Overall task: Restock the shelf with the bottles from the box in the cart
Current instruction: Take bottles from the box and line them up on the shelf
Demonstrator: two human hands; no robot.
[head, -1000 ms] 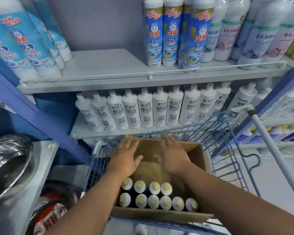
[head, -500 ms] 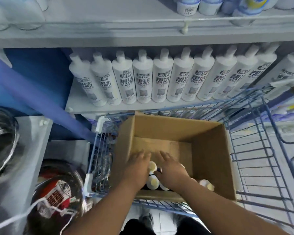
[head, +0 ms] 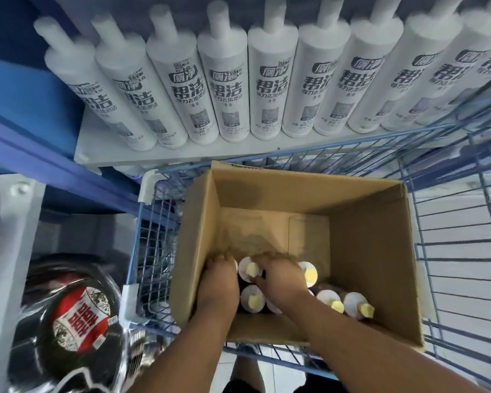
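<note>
Your left hand [head: 219,282] is reaching down into the cardboard box [head: 366,251] in the blue wire cart [head: 459,251], fingers curling over a hidden bottle. Your right hand [head: 278,276] is gripping a yellow-capped bottle [head: 248,269] beside it.

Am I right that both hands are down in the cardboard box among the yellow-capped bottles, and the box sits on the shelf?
Not quite. The head view shows the cardboard box sitting in the blue wire cart, not on the shelf. The rest holds: the left hand and right hand are down among the yellow-capped bottles.
</note>
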